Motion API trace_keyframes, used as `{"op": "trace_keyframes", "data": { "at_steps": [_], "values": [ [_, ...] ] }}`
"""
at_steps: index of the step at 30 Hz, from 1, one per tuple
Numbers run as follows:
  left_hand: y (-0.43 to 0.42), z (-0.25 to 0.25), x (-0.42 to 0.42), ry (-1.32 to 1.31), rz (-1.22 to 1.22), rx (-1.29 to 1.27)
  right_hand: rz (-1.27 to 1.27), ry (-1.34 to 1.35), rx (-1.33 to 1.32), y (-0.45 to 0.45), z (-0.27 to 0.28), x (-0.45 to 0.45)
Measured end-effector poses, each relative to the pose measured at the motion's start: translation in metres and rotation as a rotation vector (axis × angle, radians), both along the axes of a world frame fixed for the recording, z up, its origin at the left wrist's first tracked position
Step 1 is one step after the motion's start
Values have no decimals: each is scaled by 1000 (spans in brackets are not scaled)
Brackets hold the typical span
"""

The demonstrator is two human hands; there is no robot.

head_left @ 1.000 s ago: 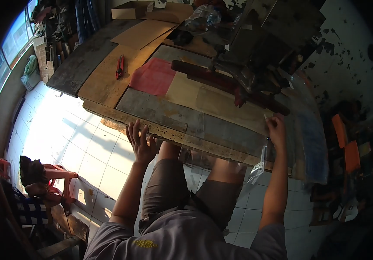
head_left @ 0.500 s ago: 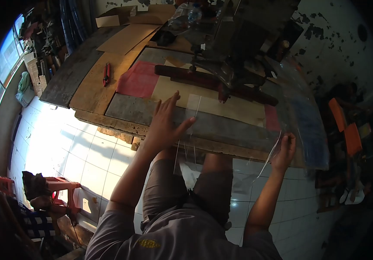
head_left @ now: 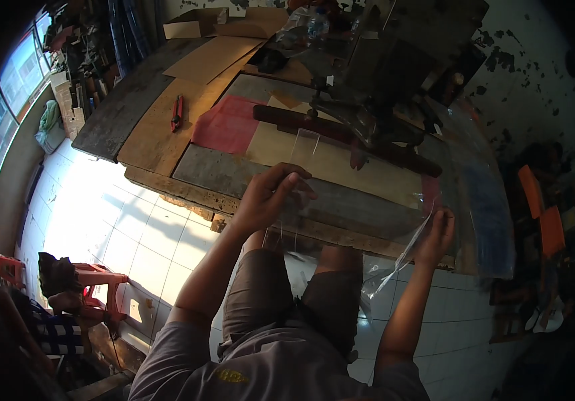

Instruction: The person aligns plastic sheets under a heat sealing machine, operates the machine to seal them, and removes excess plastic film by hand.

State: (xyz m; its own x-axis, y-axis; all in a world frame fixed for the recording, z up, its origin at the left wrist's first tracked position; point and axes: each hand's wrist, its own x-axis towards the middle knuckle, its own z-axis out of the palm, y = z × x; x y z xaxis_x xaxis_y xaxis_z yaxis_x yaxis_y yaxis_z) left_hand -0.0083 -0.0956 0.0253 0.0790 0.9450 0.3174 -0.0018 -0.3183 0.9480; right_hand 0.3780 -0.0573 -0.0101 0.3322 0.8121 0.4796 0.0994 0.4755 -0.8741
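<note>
A clear plastic sheet [head_left: 398, 262] stretches between my hands and hangs over the table's front edge, its folds catching the light. My left hand [head_left: 267, 198] is closed in a pinch on the sheet's left part, thumb against the fingers. At the right, my right hand [head_left: 434, 237] grips the sheet's bunched right edge. Beyond my hands, a dark red bar [head_left: 287, 121] on a machine crosses above a cream strip [head_left: 351, 170]. Red cloth-like material [head_left: 226, 125] shows at the strip's left end, with a smaller red piece at its right.
A red cutter [head_left: 177, 112] lies on the wooden tabletop [head_left: 148, 130] at the left. Cardboard [head_left: 210, 57] and a plastic bottle [head_left: 317, 23] sit at the back. Clear and blue sheeting [head_left: 491, 227] drapes off the right side. A red stool [head_left: 103, 274] stands lower left.
My left hand has gone from spread fingers to a pinch on the plastic sheet. The right hand keeps its grip. The view has shifted slightly.
</note>
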Motion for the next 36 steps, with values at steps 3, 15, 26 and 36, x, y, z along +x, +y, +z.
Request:
{"op": "trace_keyframes", "data": {
  "at_steps": [3,15,26,36],
  "values": [
    [0,-10,0,-64,1,-26,-5,-16,-27,1,-10,3],
    [-1,-16,2,-110,110,-94,6,28,-37,-4,-8,-5],
    [6,-24,4,28,310,-165,65,-19,-25,-9,-5,-5],
    [7,-27,3,16,308,-189,15,-30,-28,-11,-5,-6]
  ]
}}
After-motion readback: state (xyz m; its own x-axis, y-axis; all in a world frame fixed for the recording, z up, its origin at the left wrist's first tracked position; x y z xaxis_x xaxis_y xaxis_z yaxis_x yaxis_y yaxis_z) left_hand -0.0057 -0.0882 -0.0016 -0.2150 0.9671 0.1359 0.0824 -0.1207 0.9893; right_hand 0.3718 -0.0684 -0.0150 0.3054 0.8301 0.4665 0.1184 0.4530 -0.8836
